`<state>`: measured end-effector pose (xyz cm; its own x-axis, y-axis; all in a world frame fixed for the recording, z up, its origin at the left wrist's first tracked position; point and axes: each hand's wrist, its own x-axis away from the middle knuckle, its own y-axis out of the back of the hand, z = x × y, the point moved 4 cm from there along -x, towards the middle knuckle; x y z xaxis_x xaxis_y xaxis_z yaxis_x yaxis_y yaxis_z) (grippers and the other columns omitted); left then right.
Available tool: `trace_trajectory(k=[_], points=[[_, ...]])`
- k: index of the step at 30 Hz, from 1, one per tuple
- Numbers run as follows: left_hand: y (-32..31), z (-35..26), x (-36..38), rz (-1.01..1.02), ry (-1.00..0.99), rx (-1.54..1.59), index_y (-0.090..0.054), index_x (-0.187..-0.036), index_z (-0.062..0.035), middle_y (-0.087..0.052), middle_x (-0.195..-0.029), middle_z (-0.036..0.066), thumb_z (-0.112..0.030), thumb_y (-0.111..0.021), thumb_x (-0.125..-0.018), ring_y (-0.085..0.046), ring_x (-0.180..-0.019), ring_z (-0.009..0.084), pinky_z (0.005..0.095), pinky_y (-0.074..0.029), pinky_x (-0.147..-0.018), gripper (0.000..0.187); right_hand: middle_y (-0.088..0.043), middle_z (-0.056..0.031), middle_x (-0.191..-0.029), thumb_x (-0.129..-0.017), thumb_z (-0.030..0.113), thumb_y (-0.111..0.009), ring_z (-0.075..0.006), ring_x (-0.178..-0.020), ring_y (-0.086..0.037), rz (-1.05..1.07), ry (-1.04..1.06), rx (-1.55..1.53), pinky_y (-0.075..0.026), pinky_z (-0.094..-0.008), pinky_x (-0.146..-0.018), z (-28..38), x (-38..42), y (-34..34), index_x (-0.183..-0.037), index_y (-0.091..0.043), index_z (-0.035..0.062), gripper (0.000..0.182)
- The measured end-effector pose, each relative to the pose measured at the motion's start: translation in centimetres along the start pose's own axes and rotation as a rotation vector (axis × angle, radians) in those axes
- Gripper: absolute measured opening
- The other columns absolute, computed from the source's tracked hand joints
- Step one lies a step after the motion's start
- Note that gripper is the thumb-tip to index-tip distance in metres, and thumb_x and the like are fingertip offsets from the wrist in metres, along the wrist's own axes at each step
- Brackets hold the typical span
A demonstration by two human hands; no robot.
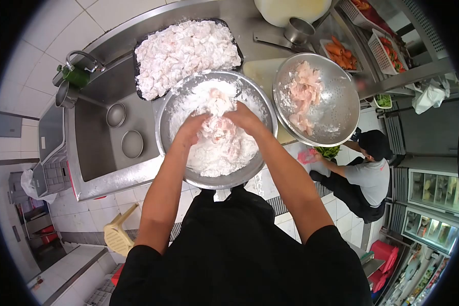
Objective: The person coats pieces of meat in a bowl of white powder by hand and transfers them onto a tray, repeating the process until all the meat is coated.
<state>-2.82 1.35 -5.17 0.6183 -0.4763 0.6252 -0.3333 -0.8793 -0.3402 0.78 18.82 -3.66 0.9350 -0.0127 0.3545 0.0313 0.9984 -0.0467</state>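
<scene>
A large steel bowl (270, 109) in front of me holds white flour (222, 160) and pale pink chicken pieces (220, 127), raw by their look. My left hand (193, 127) and my right hand (242, 117) are both down in the bowl, fingers curled around floured pieces from either side. Flour and meat hide parts of the fingertips. Behind the bowl lies a black tray (136, 66) heaped with flour-coated pieces (188, 56). To the right, a steel colander (339, 97) contains uncoated chicken strips (305, 89) with some flour on its wall.
At left is a steel sink (99, 153) with two round metal bowls inside and a faucet (84, 58). A saucepan (298, 30) and a container of carrots (340, 53) stand back right. A co-worker (370, 173) sits low at right, beside green vegetables. A plastic stool (118, 234) is at lower left.
</scene>
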Motion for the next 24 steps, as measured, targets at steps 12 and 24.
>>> trace_trajectory(k=[12, 24], points=[[-0.6, -7.2, -2.2, -0.182, -0.186, -0.476, -0.046, -0.126, 0.0023, -0.055, -0.121, 0.013, -0.019, -0.069, -0.078, -0.051, -0.111, 0.0218, 0.0359, -0.040, -0.091, 0.057, -0.049, -0.0245, -0.127, -0.081, 0.029, -0.059, -0.0325, -0.117, -0.049, -0.197, -0.118, 0.401, -0.038, -0.0364, -0.096, 3.6, -1.5, 1.8, -0.126, -0.044, -0.0093, 0.061], [0.6, -5.4, -0.3, -0.146, -0.072, -0.696, -0.038, -0.134, 0.0022, -0.054, -0.123, 0.018, -0.029, -0.068, -0.079, -0.054, -0.106, 0.0236, 0.0328, -0.044, -0.088, 0.070, -0.049, -0.0261, -0.125, -0.076, 0.029, -0.063, -0.0354, -0.114, -0.050, -0.063, -0.115, 0.688, -0.041, -0.0374, -0.094, 2.7, 4.1, 2.1, -0.126, -0.043, -0.0080, 0.065]])
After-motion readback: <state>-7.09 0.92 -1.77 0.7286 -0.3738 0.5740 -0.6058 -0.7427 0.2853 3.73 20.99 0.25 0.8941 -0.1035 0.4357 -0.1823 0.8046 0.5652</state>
